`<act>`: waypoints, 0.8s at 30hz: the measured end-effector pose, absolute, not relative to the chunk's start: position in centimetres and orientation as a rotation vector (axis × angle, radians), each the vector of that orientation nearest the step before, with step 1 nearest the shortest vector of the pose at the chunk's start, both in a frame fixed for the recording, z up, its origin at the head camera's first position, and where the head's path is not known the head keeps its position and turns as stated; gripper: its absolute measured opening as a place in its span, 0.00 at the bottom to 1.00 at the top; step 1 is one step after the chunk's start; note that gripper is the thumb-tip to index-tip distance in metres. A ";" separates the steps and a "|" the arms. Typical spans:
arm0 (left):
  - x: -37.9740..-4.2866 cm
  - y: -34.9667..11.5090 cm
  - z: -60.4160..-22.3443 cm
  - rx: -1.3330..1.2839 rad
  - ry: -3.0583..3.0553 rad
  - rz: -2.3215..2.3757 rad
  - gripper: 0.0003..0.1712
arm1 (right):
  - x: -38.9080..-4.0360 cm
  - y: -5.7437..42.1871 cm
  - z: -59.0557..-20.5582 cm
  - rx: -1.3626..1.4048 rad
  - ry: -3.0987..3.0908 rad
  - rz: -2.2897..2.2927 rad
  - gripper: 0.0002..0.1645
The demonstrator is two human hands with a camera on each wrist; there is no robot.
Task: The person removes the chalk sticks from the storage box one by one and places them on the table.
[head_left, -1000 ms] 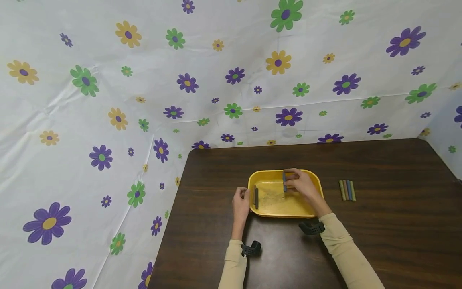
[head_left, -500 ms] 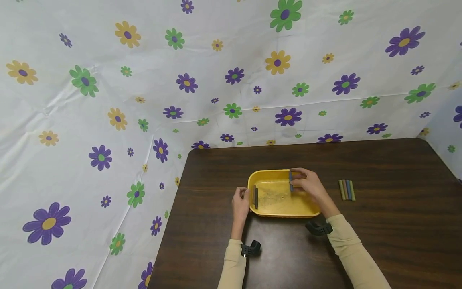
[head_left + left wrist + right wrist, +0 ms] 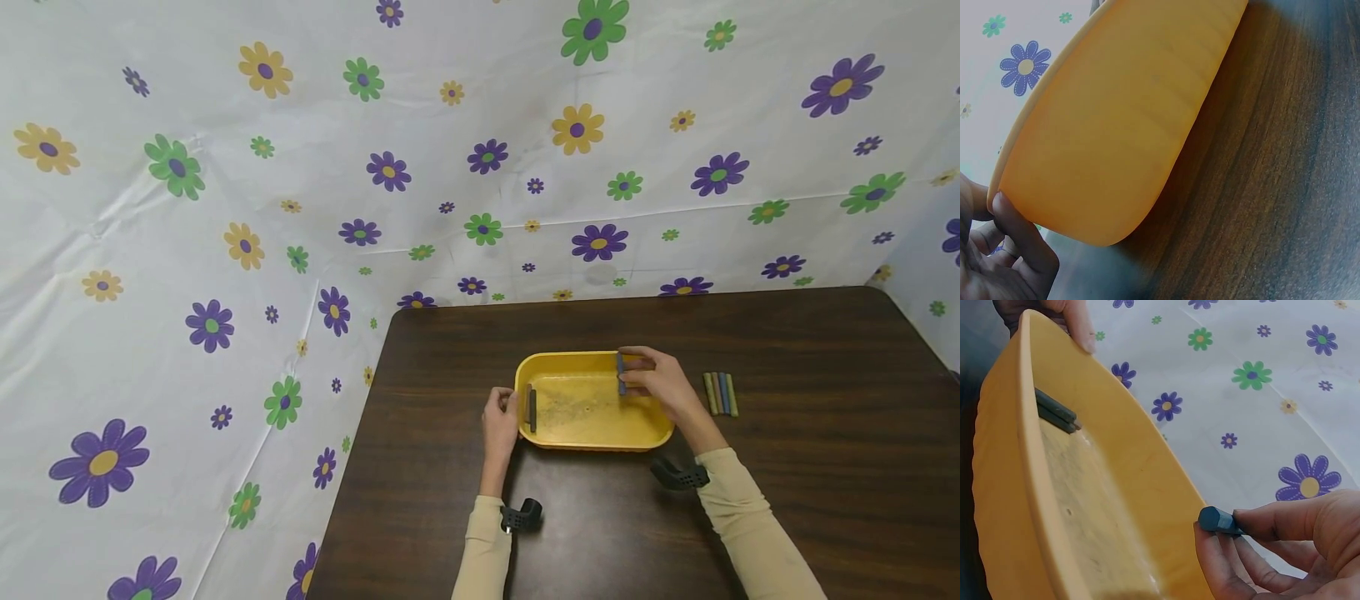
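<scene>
A blue chalk stick (image 3: 622, 375) is pinched between the thumb and fingers of my right hand (image 3: 662, 385), above the right part of a shallow yellow tray (image 3: 581, 408). The right wrist view shows the flat end of this chalk stick (image 3: 1213, 519). My left hand (image 3: 500, 423) holds the tray's left end; in the left wrist view its thumb and fingers pinch the rim (image 3: 999, 178). Inside the tray, against its left end, lie a dark chalk stick (image 3: 533, 411) and a brownish one (image 3: 528, 405), side by side. Powdery smudges mark the tray's floor.
Several chalk sticks (image 3: 722, 395), greenish, brown and blue, lie in a row on the dark wooden table (image 3: 817, 467) right of the tray. Behind and left of the table hangs a white flower-printed sheet (image 3: 450, 167).
My right hand has moved to the right across the tray with the blue chalk stick. My left hand and the tray have stayed in place.
</scene>
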State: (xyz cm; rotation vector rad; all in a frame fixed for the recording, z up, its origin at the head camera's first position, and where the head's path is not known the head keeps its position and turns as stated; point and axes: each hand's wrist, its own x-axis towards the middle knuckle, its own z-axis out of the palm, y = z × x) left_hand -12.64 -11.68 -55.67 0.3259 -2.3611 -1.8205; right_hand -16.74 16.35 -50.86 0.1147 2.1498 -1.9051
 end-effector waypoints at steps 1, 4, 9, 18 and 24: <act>-12.7 -11.7 -55.7 0.325 -2.361 -1.825 0.09 | -16.7 16.5 -50.8 0.113 2.149 -1.908 0.34; -12.7 -11.7 -55.7 0.324 -2.357 -1.834 0.09 | -16.6 17.1 -50.8 0.107 2.146 -1.920 0.34; -12.7 -11.7 -55.7 0.320 -2.356 -1.829 0.09 | -16.3 17.9 -50.6 0.114 2.118 -1.986 0.35; -12.6 -11.7 -55.8 0.325 -2.354 -1.843 0.09 | -16.0 19.3 -50.3 0.134 2.142 -2.013 0.35; -12.6 -11.7 -56.0 0.335 -2.366 -1.835 0.09 | -15.7 20.6 -50.5 0.150 2.165 -2.007 0.35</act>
